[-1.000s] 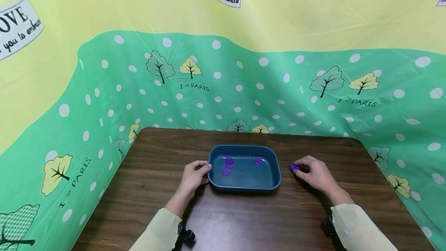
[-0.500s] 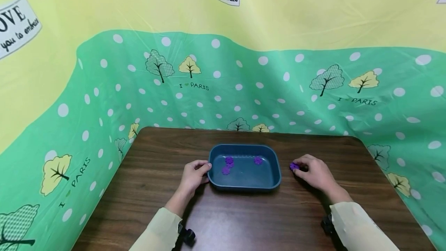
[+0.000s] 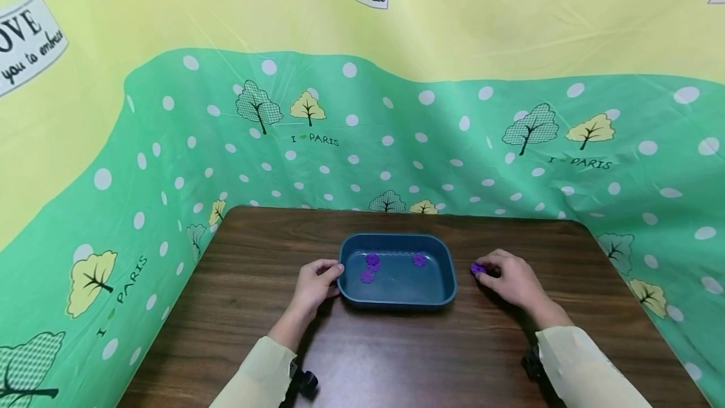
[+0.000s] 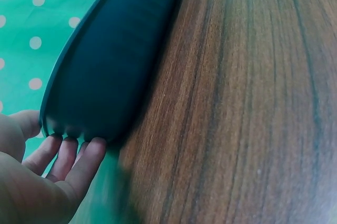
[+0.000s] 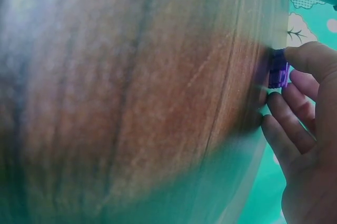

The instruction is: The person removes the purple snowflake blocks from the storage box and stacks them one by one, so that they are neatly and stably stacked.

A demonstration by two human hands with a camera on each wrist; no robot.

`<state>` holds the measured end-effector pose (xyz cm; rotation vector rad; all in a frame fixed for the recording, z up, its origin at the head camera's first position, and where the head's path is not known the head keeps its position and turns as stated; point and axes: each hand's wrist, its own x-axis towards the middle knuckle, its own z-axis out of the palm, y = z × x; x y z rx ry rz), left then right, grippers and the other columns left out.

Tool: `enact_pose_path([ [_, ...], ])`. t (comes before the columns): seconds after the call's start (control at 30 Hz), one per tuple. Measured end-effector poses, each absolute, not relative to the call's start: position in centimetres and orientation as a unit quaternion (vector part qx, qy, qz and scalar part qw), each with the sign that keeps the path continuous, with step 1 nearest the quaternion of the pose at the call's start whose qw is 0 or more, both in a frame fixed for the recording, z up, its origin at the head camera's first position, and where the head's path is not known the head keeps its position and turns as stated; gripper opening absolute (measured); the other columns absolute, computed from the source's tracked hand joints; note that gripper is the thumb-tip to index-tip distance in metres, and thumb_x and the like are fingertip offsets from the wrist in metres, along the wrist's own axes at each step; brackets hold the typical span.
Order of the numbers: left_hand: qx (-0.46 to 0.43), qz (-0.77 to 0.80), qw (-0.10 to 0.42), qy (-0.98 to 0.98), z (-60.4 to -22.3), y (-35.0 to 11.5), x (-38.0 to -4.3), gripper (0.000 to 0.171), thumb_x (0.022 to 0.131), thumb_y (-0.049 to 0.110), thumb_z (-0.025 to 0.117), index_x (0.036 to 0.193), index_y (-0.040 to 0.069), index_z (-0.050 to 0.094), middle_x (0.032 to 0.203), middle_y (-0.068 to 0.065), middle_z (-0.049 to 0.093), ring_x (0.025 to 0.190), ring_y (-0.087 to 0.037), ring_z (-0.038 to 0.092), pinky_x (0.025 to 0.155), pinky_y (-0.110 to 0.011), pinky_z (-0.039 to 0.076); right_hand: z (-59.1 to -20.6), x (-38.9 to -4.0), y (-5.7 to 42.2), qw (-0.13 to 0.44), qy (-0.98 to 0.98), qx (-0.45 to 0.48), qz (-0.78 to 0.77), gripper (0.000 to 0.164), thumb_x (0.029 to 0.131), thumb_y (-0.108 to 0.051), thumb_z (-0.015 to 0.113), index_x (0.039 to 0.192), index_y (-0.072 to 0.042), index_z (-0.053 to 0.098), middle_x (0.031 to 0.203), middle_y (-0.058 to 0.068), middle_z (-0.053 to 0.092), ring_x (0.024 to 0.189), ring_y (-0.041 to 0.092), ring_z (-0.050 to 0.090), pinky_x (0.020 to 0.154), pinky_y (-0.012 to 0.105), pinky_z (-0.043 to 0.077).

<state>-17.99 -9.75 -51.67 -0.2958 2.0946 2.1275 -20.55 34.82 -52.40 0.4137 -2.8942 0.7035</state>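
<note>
A dark blue rectangular plastic tray (image 3: 396,302) sits on the table in the head view. My left hand (image 3: 314,282) grips its left end, thumb at the rim and fingertips against the outer wall, as the left wrist view shows. Inside lie small purple flower-shaped pieces: several grouped at the left, and a lone piece (image 3: 419,260) towards the back right. Right of the tray, my right hand (image 3: 512,279) pinches another purple flower-shaped piece (image 3: 477,267) between thumb and fingers, low over the tabletop. From the right wrist this piece (image 5: 278,70) looks thick and ridged, partly hidden by the thumb.
The dark wood-grain table (image 3: 396,357) reaches back to a green and yellow printed cloth (image 3: 351,143) hanging behind and along the sides. Black camera mounts (image 3: 306,384) are strapped at both wrists, by the pale sleeves (image 3: 257,373).
</note>
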Motion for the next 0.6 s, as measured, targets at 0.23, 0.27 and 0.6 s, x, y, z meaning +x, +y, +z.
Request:
enact_pose_path([
  [0.23, -0.096, 0.705, 0.070, 0.699, -51.84, -9.71, -18.09, 0.036, 0.097, 0.017, 0.071, 0.123, -0.008, 0.067, 0.104, -0.009, 0.069, 0.092, -0.017, 0.067, 0.074, -0.041, 0.065, -52.30, -20.47, 34.75, 0.070, -0.961, 0.136, 0.231, 0.026, 0.087, -0.020, 0.081, 0.110, -0.008, 0.077, 0.103, 0.006, 0.071, 0.096, 0.030, 0.068, 0.084, 0.056, 0.056],
  [0.27, -0.097, 0.705, 0.071, 0.699, -51.95, -9.72, -18.14, 0.036, 0.097, 0.017, 0.071, 0.124, -0.008, 0.067, 0.104, -0.009, 0.069, 0.092, -0.018, 0.067, 0.075, -0.041, 0.065, -52.34, -20.47, 34.76, 0.069, -0.961, 0.135, 0.231, 0.026, 0.087, -0.020, 0.081, 0.110, -0.008, 0.077, 0.103, 0.006, 0.071, 0.097, 0.030, 0.068, 0.084, 0.056, 0.056],
  [0.6, -0.096, 0.708, 0.070, 0.696, -51.97, -9.73, -18.14, 0.037, 0.096, 0.019, 0.072, 0.122, -0.007, 0.068, 0.105, -0.010, 0.069, 0.093, -0.018, 0.068, 0.071, -0.036, 0.065, -52.14, -20.34, 34.88, 0.070, -0.959, 0.145, 0.234, 0.026, 0.088, -0.020, 0.082, 0.111, -0.009, 0.076, 0.104, 0.006, 0.071, 0.096, 0.030, 0.068, 0.084, 0.055, 0.057],
])
